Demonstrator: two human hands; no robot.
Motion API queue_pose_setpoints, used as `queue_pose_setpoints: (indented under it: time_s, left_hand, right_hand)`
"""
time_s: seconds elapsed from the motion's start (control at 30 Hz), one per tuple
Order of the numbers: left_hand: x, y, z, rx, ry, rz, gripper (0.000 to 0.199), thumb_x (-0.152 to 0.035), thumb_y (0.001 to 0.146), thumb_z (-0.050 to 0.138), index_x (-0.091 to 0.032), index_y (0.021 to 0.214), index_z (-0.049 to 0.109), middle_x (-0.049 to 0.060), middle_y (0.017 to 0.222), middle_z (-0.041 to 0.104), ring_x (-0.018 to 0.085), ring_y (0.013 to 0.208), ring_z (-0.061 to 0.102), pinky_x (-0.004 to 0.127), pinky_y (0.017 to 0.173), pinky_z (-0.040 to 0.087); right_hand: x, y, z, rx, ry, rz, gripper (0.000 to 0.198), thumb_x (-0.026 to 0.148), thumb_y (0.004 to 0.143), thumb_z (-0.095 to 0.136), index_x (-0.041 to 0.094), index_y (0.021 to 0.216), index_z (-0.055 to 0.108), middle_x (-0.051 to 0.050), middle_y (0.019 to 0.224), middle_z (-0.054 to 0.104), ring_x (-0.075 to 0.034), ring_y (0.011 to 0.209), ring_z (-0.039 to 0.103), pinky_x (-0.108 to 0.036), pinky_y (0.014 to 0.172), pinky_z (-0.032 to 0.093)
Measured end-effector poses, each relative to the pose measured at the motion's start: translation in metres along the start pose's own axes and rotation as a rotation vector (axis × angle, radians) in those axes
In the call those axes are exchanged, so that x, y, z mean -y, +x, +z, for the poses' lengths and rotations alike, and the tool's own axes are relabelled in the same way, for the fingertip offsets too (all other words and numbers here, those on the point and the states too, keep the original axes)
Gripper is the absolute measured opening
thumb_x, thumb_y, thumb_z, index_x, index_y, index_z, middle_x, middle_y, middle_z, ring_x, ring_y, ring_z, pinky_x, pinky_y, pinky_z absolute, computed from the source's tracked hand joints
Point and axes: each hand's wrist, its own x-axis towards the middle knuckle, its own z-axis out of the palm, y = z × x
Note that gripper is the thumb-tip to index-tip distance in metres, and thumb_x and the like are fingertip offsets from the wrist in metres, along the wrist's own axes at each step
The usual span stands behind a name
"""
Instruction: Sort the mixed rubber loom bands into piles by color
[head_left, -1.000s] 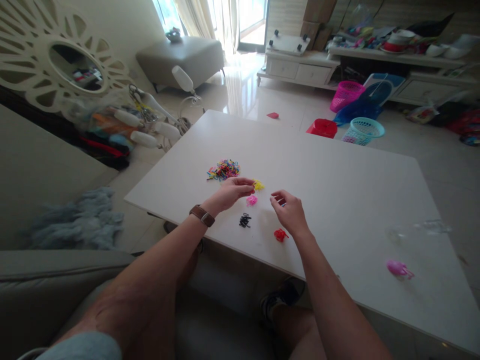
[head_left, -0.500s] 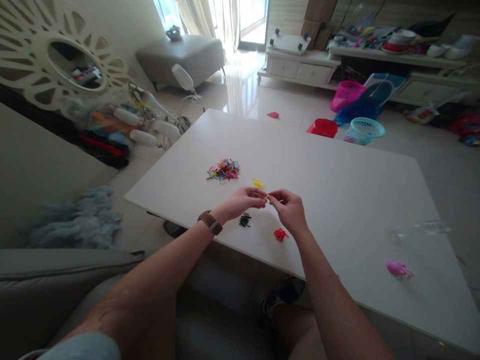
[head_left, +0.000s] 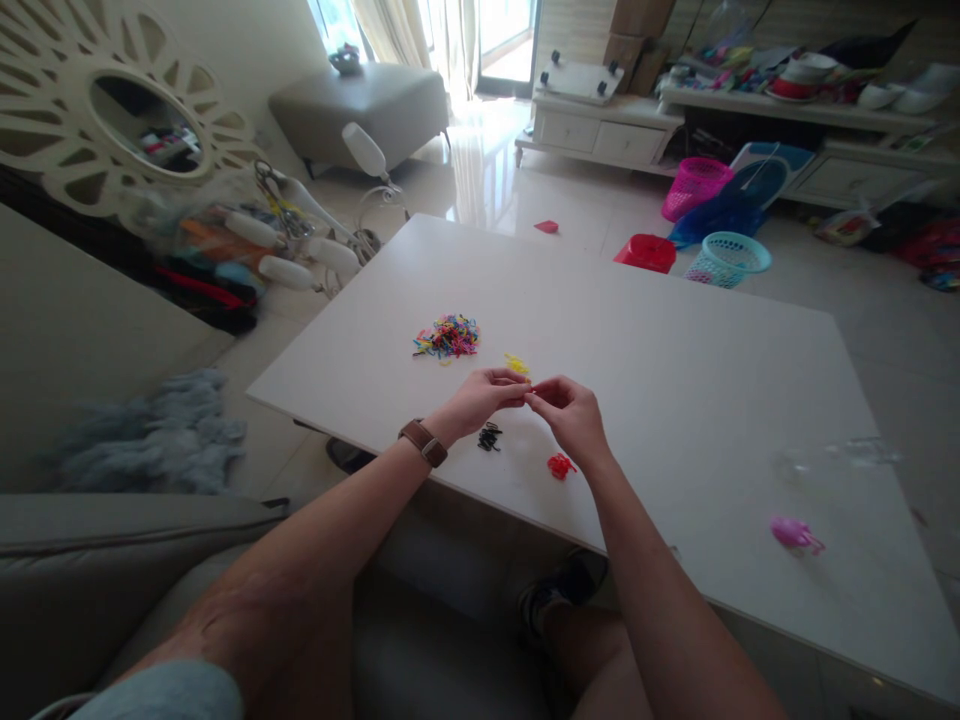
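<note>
My left hand, with a brown watch strap at the wrist, is pinched closed just above the table. My right hand is pinched closed too, its fingertips meeting the left ones. Between them show specks of yellow and red, seemingly small rubber bands, mostly hidden by the fingers. Just beyond the hands lies a little heap of yellow bands. Black bands lie below my left hand, and red bands beside my right wrist. Farther left is a larger mixed-colour pile of bands.
The white table carries a pink toy-like object and a clear, transparent item at the right. A white lamp with several shades stands against its left side. Beyond the far edge are a red stool and a turquoise basket.
The fingertips of both hands have come closer together and shifted slightly. The yellow band that showed between them is now mostly covered. The heaps have not changed.
</note>
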Motion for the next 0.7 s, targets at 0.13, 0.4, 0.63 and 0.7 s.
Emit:
queue_pose_setpoints:
  time_s: [0.13,0.4,0.63,0.7]
  left_hand:
    - [0.002,-0.001,0.002,-0.023,-0.019,-0.013,0.035,-0.028,0.062,0.095,-0.011,0.083,0.072,0.009,0.087,0.075,0.016,0.081,0.072,0.037,0.092,0.057]
    - [0.003,0.000,0.008,-0.027,-0.087,-0.046,0.032,-0.027,0.068,0.093,-0.012,0.081,0.067,0.008,0.084,0.075,0.017,0.083,0.074,0.039,0.097,0.058]
    - [0.010,0.002,0.016,-0.059,-0.091,-0.082,0.029,-0.023,0.073,0.090,-0.013,0.082,0.064,0.007,0.083,0.074,0.014,0.081,0.074,0.038,0.098,0.058]
    - [0.010,0.002,0.018,-0.060,-0.091,-0.096,0.028,-0.022,0.074,0.089,-0.013,0.082,0.063,0.008,0.083,0.074,0.015,0.081,0.074,0.037,0.097,0.058]
  right_hand:
    - [0.001,-0.001,0.001,-0.056,-0.026,0.013,0.028,0.043,0.075,0.078,0.017,0.082,0.073,-0.006,0.079,0.076,-0.018,0.071,0.069,-0.028,0.067,0.054]
    - [0.007,-0.006,0.000,-0.156,-0.266,-0.064,0.014,0.032,0.082,0.069,0.020,0.083,0.077,-0.004,0.080,0.077,-0.018,0.070,0.070,-0.027,0.070,0.053]
    - [0.001,-0.008,0.001,-0.143,-0.518,-0.098,0.015,0.025,0.087,0.061,0.023,0.087,0.075,-0.003,0.087,0.078,-0.019,0.079,0.071,-0.028,0.078,0.051]
    - [0.001,-0.008,0.000,-0.139,-0.539,-0.111,0.015,0.023,0.086,0.060,0.023,0.086,0.075,-0.003,0.086,0.077,-0.019,0.077,0.070,-0.028,0.078,0.051]
